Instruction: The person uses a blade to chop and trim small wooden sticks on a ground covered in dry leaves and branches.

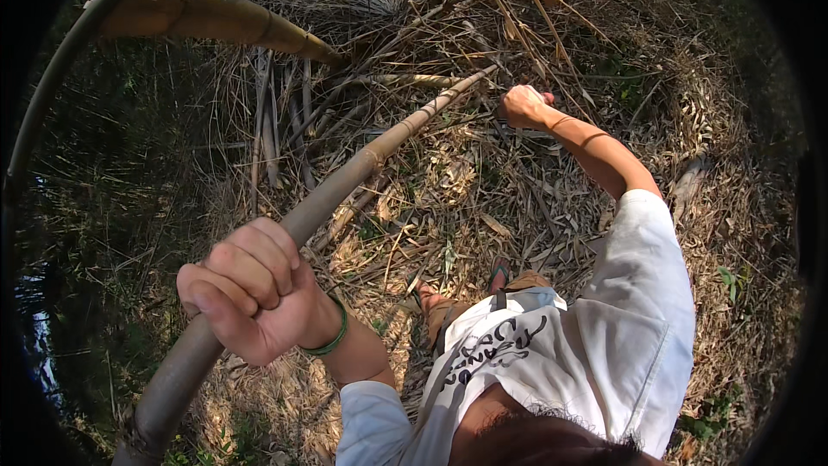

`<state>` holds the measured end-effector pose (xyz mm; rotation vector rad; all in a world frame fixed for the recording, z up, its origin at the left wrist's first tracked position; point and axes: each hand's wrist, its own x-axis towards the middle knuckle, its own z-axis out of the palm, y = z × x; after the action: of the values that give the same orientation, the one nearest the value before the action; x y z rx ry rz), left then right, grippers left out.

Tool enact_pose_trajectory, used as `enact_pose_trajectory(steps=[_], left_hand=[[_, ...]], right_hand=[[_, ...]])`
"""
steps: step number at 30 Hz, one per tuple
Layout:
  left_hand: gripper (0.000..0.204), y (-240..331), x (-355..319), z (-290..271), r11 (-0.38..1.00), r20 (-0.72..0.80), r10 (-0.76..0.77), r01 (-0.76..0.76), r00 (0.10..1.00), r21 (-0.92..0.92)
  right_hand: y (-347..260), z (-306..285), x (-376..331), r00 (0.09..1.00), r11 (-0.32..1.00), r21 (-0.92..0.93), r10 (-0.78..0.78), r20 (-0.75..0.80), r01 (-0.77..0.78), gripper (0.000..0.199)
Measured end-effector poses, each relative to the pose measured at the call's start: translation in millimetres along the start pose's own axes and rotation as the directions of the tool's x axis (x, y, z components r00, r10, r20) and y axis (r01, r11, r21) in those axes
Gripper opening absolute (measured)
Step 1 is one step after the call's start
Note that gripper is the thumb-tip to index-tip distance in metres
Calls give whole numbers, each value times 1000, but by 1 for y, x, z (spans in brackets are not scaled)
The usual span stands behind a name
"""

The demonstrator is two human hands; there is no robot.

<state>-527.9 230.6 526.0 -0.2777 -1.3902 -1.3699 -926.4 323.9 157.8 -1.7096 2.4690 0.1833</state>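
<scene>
A long grey-tan bamboo pole (pixel 376 155) slants from the lower left up to the far middle. My left hand (pixel 250 289) is wrapped round its thick near part, with the thumb lying along the fingers; a green band circles that wrist. Out at the end of my stretched right arm, my right hand (pixel 524 108) is closed in a fist close to the pole's thin far end. What that fist holds, if anything, I cannot make out against the dark twigs.
A thick yellowish bamboo stem (pixel 216 19) and a thin curved stalk (pixel 53 91) cross the upper left. Dry leaves (pixel 552 233) cover the ground, with tangled dead branches (pixel 405 30) at the far side. My sandalled foot (pixel 498 274) stands among the leaves.
</scene>
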Motion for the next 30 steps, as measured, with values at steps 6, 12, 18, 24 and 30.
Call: enact_pose_trajectory(steps=[6,12,18,24,30], left_hand=[[32,1,1,-6,1000,123,4,-2,992,-19],[32,-2,-2,14,999,211,3,-10,977,32],[34,-3,2,5,1000,117,-3,2,993,9],[33,-3,-10,13,1000,149,-24,21,989,17],[33,-4,-7,11,1000,94,-12,14,996,-21]], right_hand=[[-60,-59,-32,861,862,131,-455,-229,490,12],[58,5,19,958,958,-58,276,-74,-281,12],[-72,-34,2,947,942,105,-311,-78,318,17],[41,-38,-21,935,938,-35,339,-106,-345,15],[-15,-19,0,983,987,-37,-162,-82,159,21]])
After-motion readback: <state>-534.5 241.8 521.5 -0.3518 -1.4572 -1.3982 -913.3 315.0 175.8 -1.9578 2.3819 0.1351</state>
